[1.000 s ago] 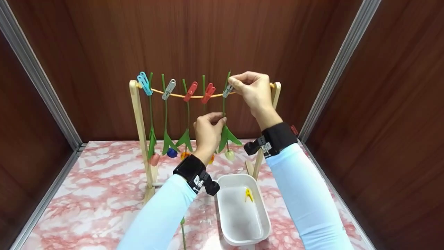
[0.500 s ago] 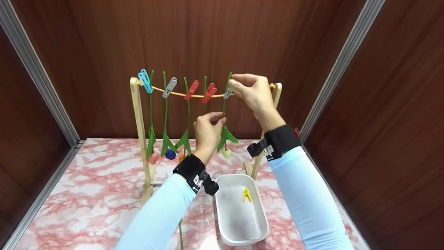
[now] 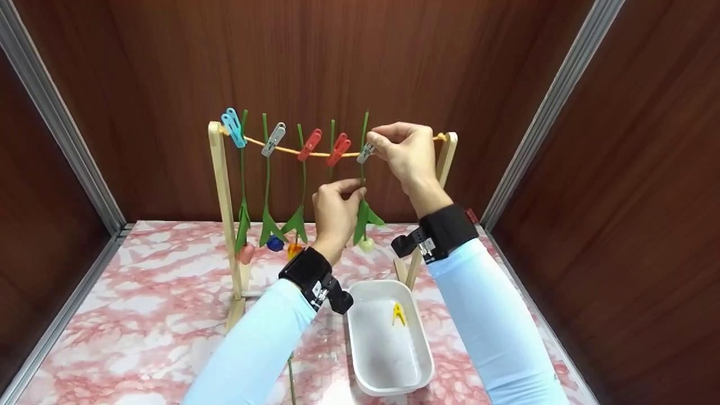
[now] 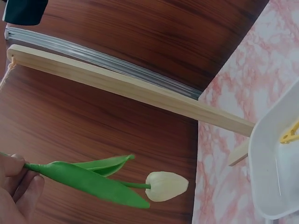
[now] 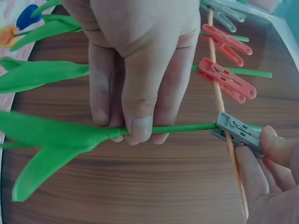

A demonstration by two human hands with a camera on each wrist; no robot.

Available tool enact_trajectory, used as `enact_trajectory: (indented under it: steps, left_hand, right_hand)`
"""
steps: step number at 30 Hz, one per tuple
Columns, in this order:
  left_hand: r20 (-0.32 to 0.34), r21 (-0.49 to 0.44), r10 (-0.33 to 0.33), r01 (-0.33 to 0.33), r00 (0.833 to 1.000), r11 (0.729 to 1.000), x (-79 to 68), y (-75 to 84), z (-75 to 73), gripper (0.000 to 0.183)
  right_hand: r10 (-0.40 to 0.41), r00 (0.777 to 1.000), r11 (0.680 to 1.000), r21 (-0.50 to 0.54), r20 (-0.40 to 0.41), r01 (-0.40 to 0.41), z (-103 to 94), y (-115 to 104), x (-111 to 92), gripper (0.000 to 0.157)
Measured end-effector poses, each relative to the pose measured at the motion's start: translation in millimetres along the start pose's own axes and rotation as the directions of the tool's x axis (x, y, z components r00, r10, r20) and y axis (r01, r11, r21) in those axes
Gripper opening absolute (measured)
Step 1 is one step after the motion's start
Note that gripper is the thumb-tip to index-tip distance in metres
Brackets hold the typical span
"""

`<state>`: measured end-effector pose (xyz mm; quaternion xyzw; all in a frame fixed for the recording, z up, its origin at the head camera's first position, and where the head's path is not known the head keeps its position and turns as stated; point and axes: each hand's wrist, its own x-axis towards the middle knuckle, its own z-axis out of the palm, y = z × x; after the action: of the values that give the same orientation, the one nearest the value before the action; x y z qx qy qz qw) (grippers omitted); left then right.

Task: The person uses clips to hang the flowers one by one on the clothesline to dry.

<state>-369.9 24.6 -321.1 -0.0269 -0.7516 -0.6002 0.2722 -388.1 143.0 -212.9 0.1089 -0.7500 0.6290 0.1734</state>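
A white artificial tulip [image 4: 167, 186] hangs head down at the right part of the orange cord [image 3: 288, 151]. My left hand [image 3: 337, 215] pinches its green stem just above the leaves. With thumb and fingers my right hand [image 3: 409, 151] pinches the handles of a grey clothespin [image 5: 239, 134], whose mouth sits over the stem and the cord. To the left, several more tulips hang from the same cord: a red clothespin [image 3: 339, 149], another red clothespin [image 3: 310, 144], a grey clothespin [image 3: 274, 139] and a blue clothespin [image 3: 233, 128] hold them. One flower head is hidden behind my left hand.
A wooden rack post [image 3: 225, 208] stands at the left, and another post [image 3: 446, 160] at the right behind my arm. The white plastic tub [image 3: 360, 368] on the marbled table holds a yellow clothespin [image 3: 398, 314]. A green stem [image 3: 291, 379] lies beside my left sleeve.
My right hand and the grey clothespin have shifted slightly left and down, and the stem's top end has swung left to stand more upright. My left hand keeps its pinch.
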Motion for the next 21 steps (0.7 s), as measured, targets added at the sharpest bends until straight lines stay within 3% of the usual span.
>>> enact_trajectory:
  steps: [9,21]
  left_hand:
    - [0.003,0.005,0.016,-0.016,1.0,1.0,1.5,0.3,-1.5,0.015]
    - [0.006,0.021,0.043,-0.044,0.999,0.999,-5.3,-0.3,-14.8,0.016]
  right_hand:
    - [0.019,1.0,0.995,-0.094,0.023,-0.017,3.4,-6.1,-2.2,0.027]
    - [-0.032,0.999,0.977,-0.21,0.017,0.035,0.7,-4.2,-5.7,0.038]
